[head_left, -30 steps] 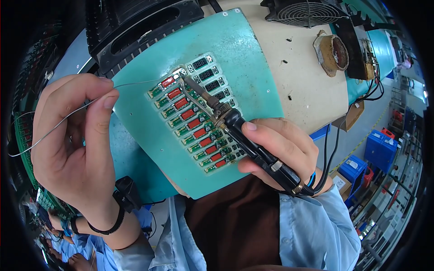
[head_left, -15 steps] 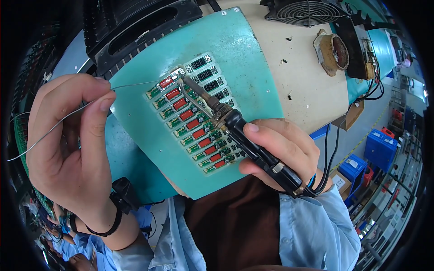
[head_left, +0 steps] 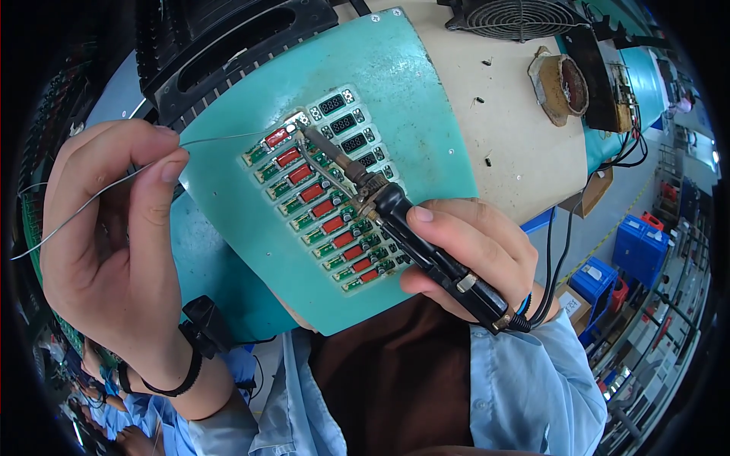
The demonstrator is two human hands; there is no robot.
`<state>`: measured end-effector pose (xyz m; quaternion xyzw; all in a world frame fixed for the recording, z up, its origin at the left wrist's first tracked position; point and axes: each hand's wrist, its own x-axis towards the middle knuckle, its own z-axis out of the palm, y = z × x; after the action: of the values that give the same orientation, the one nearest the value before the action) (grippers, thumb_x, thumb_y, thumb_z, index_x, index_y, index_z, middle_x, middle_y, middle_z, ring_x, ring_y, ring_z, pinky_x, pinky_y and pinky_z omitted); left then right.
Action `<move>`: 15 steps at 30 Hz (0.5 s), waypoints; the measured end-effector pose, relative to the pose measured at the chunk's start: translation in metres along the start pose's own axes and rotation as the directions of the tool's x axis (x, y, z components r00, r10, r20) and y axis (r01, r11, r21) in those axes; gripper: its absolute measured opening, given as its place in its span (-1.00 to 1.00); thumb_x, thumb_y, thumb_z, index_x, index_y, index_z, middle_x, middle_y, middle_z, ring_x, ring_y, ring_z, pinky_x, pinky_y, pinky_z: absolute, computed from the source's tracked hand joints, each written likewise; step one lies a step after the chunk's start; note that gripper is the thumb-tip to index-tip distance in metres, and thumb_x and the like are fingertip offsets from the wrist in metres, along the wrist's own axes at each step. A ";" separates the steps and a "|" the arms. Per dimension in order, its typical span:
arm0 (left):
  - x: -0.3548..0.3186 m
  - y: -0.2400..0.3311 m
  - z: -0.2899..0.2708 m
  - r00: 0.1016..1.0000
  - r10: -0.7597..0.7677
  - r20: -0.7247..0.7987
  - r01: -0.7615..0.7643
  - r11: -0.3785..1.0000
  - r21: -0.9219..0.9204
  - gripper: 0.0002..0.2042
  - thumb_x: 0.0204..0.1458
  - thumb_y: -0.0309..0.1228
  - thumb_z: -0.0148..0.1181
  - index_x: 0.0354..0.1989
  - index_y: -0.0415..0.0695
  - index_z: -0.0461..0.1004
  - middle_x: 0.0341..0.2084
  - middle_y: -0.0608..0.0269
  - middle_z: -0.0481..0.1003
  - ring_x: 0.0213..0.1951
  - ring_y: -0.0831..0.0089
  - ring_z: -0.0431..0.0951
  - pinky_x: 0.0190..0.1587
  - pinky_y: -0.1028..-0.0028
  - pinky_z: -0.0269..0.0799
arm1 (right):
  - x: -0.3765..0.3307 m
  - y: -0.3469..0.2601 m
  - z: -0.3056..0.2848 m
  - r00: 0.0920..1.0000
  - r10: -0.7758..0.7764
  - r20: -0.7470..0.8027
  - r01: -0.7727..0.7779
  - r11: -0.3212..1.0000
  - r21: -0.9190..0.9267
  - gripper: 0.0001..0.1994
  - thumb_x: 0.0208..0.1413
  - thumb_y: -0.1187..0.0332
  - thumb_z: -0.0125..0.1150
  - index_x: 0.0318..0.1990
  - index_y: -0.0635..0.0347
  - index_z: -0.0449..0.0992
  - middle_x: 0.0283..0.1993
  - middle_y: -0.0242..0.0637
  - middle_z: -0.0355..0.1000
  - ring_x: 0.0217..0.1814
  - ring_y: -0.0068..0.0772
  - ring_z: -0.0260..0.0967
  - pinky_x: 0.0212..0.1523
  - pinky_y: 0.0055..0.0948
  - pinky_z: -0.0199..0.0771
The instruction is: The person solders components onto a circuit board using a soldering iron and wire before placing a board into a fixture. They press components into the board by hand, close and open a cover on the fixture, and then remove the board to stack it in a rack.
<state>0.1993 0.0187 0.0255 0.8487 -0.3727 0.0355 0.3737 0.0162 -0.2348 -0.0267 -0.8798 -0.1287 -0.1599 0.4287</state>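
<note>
Left hand: thumb and forefinger pinch a thin solder wire, whose free end reaches the top of the circuit board panel. Right hand: fingers closed around the black handle of a soldering iron; its tip touches the upper left red component, meeting the wire end. Panel lies on a teal jig plate, tilted. Behind: wire-guard fan, brown tip-cleaner pot.
</note>
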 end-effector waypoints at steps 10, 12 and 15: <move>0.000 0.001 0.003 1.000 -0.005 0.005 0.005 1.000 0.001 -0.88 0.20 -0.74 0.24 -0.12 -0.35 0.57 -0.12 0.05 0.58 -0.10 0.41 0.63 -0.04 0.52 0.61 | 0.000 0.000 0.002 1.000 -0.005 -0.022 0.005 1.000 -0.006 -0.45 0.16 0.19 0.53 0.17 0.42 0.53 -0.12 -0.01 0.60 -0.20 -0.17 0.62 -0.22 -0.38 0.61; 0.000 0.000 0.004 1.000 -0.004 0.010 0.004 1.000 0.004 -0.88 0.20 -0.74 0.24 -0.12 -0.35 0.57 -0.12 0.06 0.58 -0.10 0.41 0.64 -0.05 0.52 0.61 | 0.001 -0.001 0.000 1.000 0.008 -0.006 -0.008 1.000 -0.009 -0.44 0.16 0.19 0.53 0.16 0.42 0.53 -0.12 -0.01 0.60 -0.20 -0.17 0.62 -0.22 -0.38 0.60; 0.000 -0.001 0.005 1.000 -0.005 0.021 0.004 1.000 0.008 -0.88 0.20 -0.74 0.24 -0.12 -0.35 0.57 -0.12 0.06 0.58 -0.11 0.41 0.64 -0.06 0.52 0.61 | 0.001 -0.002 0.001 1.000 0.020 0.002 -0.020 1.000 -0.007 -0.44 0.15 0.18 0.52 0.16 0.42 0.53 -0.12 0.00 0.60 -0.20 -0.17 0.63 -0.23 -0.38 0.60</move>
<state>0.1991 0.0154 0.0211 0.8513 -0.3746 0.0271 0.3662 0.0161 -0.2327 -0.0253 -0.8826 -0.1200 -0.1553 0.4272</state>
